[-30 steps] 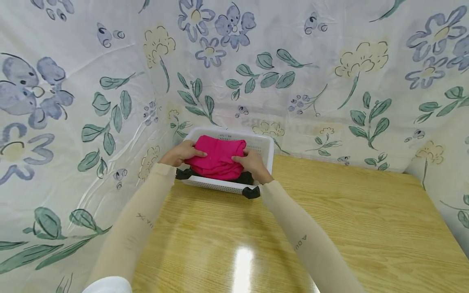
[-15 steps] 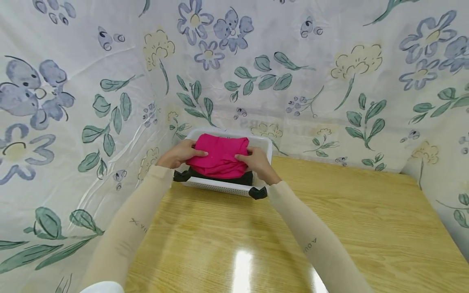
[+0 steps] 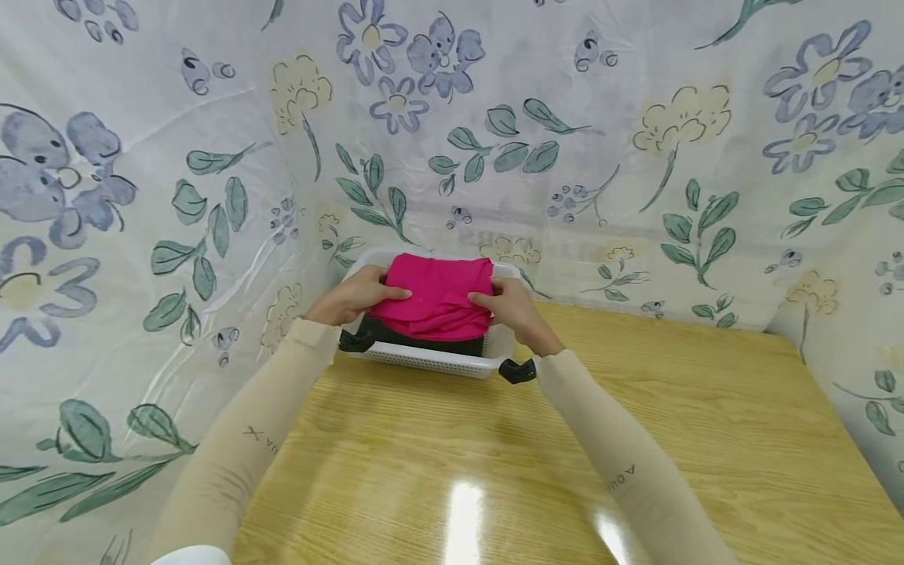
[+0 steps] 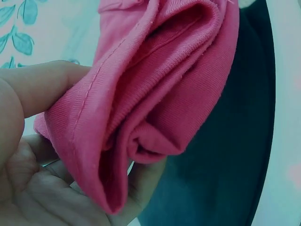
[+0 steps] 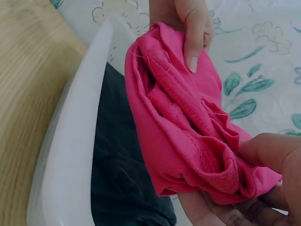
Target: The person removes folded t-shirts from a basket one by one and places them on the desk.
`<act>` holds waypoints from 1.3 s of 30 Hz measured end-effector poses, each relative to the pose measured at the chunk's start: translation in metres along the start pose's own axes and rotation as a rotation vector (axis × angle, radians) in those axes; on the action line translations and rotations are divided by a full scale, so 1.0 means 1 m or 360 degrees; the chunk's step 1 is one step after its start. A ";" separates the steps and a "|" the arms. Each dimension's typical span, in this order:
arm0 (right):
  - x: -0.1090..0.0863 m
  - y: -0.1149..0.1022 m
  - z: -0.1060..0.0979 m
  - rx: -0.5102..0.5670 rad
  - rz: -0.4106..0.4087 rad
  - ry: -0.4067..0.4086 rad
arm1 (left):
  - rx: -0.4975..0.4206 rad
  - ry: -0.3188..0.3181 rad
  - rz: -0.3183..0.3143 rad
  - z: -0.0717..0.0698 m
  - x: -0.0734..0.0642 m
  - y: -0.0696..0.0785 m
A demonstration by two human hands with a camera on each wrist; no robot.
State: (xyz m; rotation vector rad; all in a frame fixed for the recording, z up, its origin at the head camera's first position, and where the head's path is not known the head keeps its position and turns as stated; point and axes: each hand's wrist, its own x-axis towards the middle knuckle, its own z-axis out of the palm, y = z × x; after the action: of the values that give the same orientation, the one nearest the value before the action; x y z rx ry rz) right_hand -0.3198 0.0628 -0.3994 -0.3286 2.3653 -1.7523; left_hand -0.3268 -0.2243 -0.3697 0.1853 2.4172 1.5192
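A folded pink garment (image 3: 439,298) is held between both hands over a white plastic basket (image 3: 424,361). My left hand (image 3: 359,295) grips its left end, thumb on top and fingers underneath, as the left wrist view shows with the layered cloth (image 4: 155,84). On the opposite end my right hand (image 3: 517,311) pinches the cloth the same way; the right wrist view shows the garment's folded edges (image 5: 183,127). Below it a dark folded cloth (image 5: 124,165) lies in the basket. The garment hides part of the basket's inside.
The basket stands at the back left of a wooden table (image 3: 636,408), close to a floral curtain (image 3: 565,141) at the back and left side. Black pieces (image 3: 518,370) sit near both wrists, at the basket's front corners in the head view.
Both hands have shifted the pink garment slightly up and to the right, and more of the dark cloth beneath it shows. Their grip on the garment stays.
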 end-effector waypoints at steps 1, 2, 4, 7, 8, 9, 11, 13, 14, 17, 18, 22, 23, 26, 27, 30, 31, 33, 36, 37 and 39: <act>-0.001 -0.001 -0.002 -0.0002 -0.0002 -0.0002 | -0.0007 -0.0003 0.0009 0.001 0.000 0.001; -0.002 -0.001 -0.005 -0.0003 -0.0004 -0.0003 | -0.0014 -0.0013 0.0020 0.003 0.000 0.002; -0.004 -0.001 -0.009 -0.0006 -0.0006 -0.0004 | -0.0027 -0.0029 0.0035 0.006 -0.001 0.005; -0.007 -0.002 -0.016 -0.0002 -0.0007 0.0007 | -0.0029 -0.0047 0.0054 0.011 -0.001 0.009; -0.008 -0.002 -0.018 -0.0005 -0.0008 0.0012 | -0.0030 -0.0053 0.0061 0.013 0.000 0.010; -0.009 -0.002 -0.021 -0.0009 -0.0008 0.0016 | -0.0026 -0.0054 0.0062 0.015 0.000 0.011; -0.012 -0.002 -0.025 -0.0012 -0.0005 0.0023 | -0.0018 -0.0058 0.0066 0.018 0.001 0.013; -0.014 -0.002 -0.029 -0.0015 0.0000 0.0028 | -0.0008 -0.0053 0.0072 0.022 0.003 0.015; -0.016 -0.002 -0.031 -0.0017 0.0004 0.0027 | -0.0010 -0.0053 0.0072 0.024 0.003 0.016; -0.019 0.000 -0.038 -0.0010 0.0014 0.0030 | 0.0003 -0.0043 0.0069 0.030 0.003 0.020; -0.019 0.001 -0.040 -0.0011 0.0017 0.0033 | 0.0003 -0.0044 0.0063 0.032 0.003 0.021; -0.023 0.006 -0.049 -0.0033 0.0022 0.0053 | 0.0005 -0.0054 0.0051 0.041 0.005 0.025; -0.024 0.008 -0.051 -0.0037 0.0023 0.0059 | -0.0010 -0.0061 0.0047 0.044 0.006 0.026; -0.028 0.011 -0.058 -0.0045 0.0022 0.0080 | -0.0032 -0.0082 0.0044 0.051 0.007 0.030; -0.029 0.012 -0.061 -0.0047 0.0020 0.0085 | -0.0039 -0.0093 0.0042 0.053 0.007 0.031; -0.033 0.014 -0.068 -0.0036 0.0014 0.0112 | -0.0047 -0.0118 0.0039 0.060 0.008 0.036; -0.035 0.014 -0.071 -0.0038 0.0014 0.0118 | -0.0052 -0.0121 0.0040 0.063 0.009 0.037; -0.038 0.015 -0.075 -0.0044 0.0010 0.0132 | -0.0061 -0.0127 0.0042 0.067 0.011 0.040; -0.041 0.019 -0.082 -0.0064 0.0018 0.0153 | -0.0077 -0.0131 0.0046 0.074 0.015 0.042; -0.042 0.020 -0.085 -0.0073 0.0023 0.0159 | -0.0076 -0.0135 0.0044 0.077 0.016 0.042; -0.044 0.023 -0.089 -0.0073 0.0036 0.0174 | -0.0071 -0.0152 0.0048 0.082 0.019 0.043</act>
State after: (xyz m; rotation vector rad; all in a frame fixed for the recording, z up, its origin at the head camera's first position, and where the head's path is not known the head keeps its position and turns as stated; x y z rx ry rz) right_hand -0.3033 0.1633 -0.3952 -0.2171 2.4773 -1.7507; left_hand -0.3216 -0.1305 -0.3675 0.2800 2.3149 1.5393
